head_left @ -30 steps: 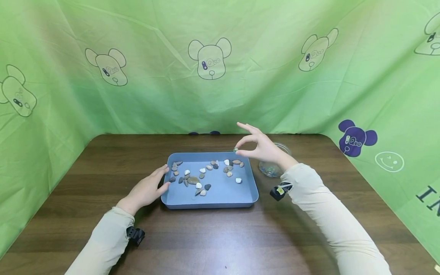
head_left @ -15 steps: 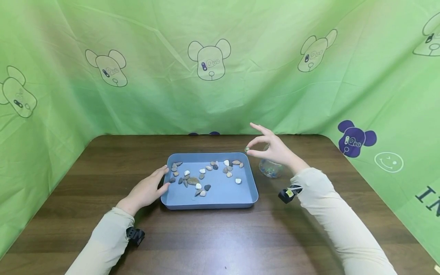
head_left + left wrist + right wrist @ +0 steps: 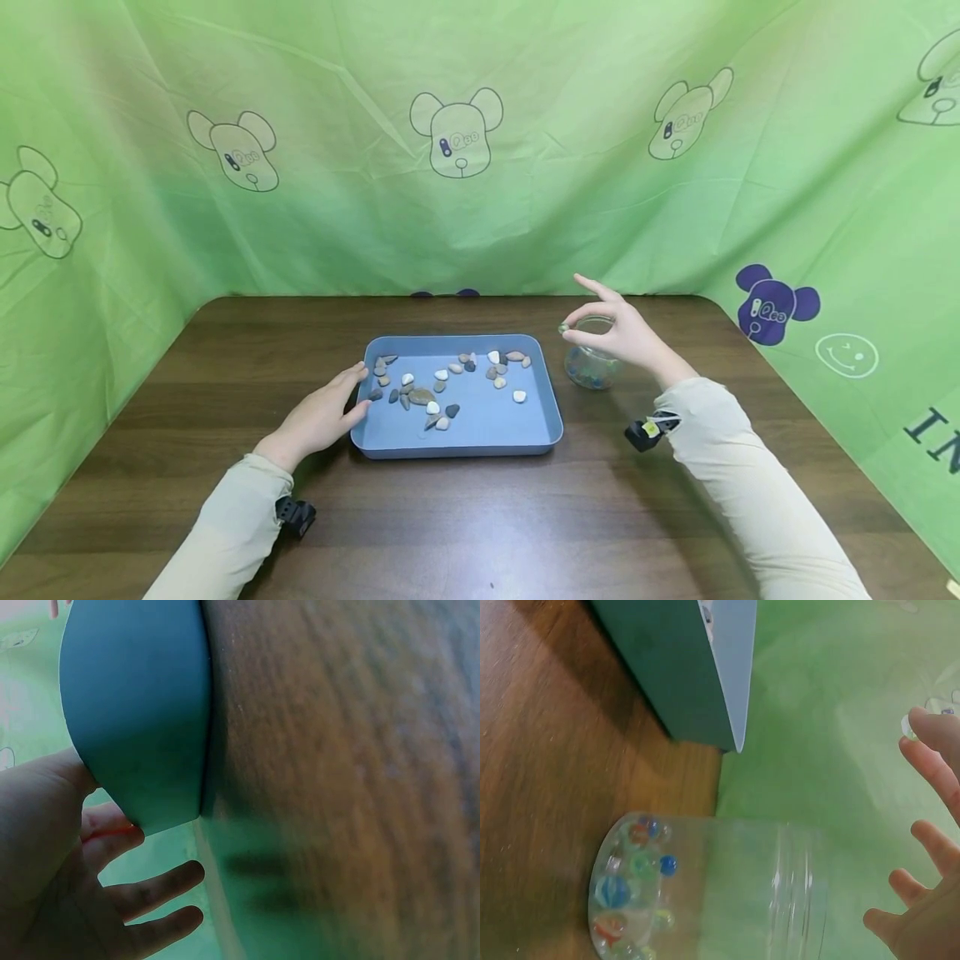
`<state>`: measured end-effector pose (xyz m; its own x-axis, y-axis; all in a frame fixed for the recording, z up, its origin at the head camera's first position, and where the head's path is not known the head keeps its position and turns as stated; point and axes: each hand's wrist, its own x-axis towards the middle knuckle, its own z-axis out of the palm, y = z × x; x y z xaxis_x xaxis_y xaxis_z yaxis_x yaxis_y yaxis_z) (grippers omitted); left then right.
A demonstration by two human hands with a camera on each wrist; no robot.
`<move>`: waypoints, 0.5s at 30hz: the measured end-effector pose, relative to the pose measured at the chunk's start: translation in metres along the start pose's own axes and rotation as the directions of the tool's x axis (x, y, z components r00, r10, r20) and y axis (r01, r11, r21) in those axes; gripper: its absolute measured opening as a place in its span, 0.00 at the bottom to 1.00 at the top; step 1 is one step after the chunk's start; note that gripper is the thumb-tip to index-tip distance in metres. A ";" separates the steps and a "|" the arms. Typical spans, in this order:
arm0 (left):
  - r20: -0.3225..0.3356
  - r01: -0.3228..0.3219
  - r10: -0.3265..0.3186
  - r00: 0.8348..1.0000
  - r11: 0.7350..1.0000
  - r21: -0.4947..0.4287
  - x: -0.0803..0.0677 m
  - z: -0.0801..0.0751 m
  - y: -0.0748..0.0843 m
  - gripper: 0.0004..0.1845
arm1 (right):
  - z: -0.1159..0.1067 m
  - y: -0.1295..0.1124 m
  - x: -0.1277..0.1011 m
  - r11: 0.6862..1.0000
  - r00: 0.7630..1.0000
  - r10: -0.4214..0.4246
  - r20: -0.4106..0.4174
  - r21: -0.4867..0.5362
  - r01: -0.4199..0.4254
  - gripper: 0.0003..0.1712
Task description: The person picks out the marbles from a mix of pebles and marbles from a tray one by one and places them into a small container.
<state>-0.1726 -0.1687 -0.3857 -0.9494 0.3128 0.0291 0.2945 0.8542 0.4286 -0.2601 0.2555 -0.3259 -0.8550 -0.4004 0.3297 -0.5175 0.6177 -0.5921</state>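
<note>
My right hand [image 3: 626, 335] pinches a small clear-green glass marble [image 3: 563, 328] between thumb and index finger, the other fingers spread. It is over a clear glass jar [image 3: 592, 372], with the marble just left of the jar's mouth. Several coloured marbles [image 3: 613, 891] lie at the bottom of the jar in the right wrist view. My left hand [image 3: 317, 419] rests at the left side of a blue tray [image 3: 487, 427], fingers mostly straight. In the left wrist view its thumb goes over the tray's rim, its tip hidden, and two fingers stick out apart from the tray.
Several pebbles [image 3: 422, 395] in white, grey, brown and dark tones lie scattered in the tray. Tray and jar stand side by side on a brown wooden table [image 3: 450, 533]. A green printed cloth [image 3: 465, 225] hangs behind and along the sides.
My right hand has moved right with the marble, from above the tray's far right corner to the jar. The left hand and tray have stayed put.
</note>
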 end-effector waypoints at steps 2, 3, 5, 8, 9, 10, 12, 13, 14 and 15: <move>-0.001 -0.003 0.003 1.000 1.000 -0.001 0.000 0.000 0.000 0.29 | -0.002 0.003 -0.002 1.000 1.000 0.013 -0.005 -0.001 -0.013 0.05; -0.003 -0.004 0.004 1.000 1.000 -0.002 0.000 0.000 0.000 0.29 | -0.002 0.005 -0.003 1.000 1.000 0.015 -0.005 0.001 -0.015 0.05; -0.005 -0.004 0.004 1.000 1.000 0.000 0.000 0.000 0.000 0.29 | -0.004 0.008 -0.004 1.000 1.000 0.019 -0.005 0.006 -0.019 0.06; -0.015 -0.012 0.012 1.000 1.000 0.006 -0.001 -0.001 0.000 0.28 | -0.006 0.011 -0.006 0.999 0.999 0.034 -0.011 0.014 -0.034 0.06; -0.020 -0.014 0.014 1.000 1.000 0.007 -0.001 -0.001 0.001 0.28 | -0.007 0.012 -0.007 0.999 0.999 0.038 -0.010 0.019 -0.038 0.07; -0.024 -0.016 0.017 1.000 1.000 0.008 -0.001 -0.001 0.001 0.28 | -0.008 0.013 -0.008 0.999 0.999 0.045 -0.012 0.022 -0.045 0.07; -0.029 -0.022 0.022 0.999 1.000 0.009 -0.001 -0.001 0.001 0.27 | -0.009 0.016 -0.009 0.998 0.998 0.061 -0.019 0.028 -0.060 0.08; -0.028 -0.020 0.021 0.999 1.000 0.009 -0.001 -0.001 0.002 0.27 | -0.010 0.017 -0.010 0.997 0.998 0.066 -0.020 0.032 -0.065 0.09; -0.028 -0.019 0.020 0.999 1.000 0.008 -0.001 -0.001 0.002 0.27 | -0.010 0.019 -0.011 0.997 0.997 0.069 -0.023 0.033 -0.068 0.09; -0.026 -0.019 0.019 0.999 1.000 0.007 -0.001 -0.001 0.002 0.27 | -0.011 0.020 -0.011 0.997 0.997 0.069 -0.024 0.031 -0.068 0.09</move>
<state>-0.1711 -0.1682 -0.3836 -0.9461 0.3179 0.0610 0.3131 0.8510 0.4216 -0.2612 0.2799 -0.3340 -0.8891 -0.3403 0.3061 -0.4570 0.6220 -0.6358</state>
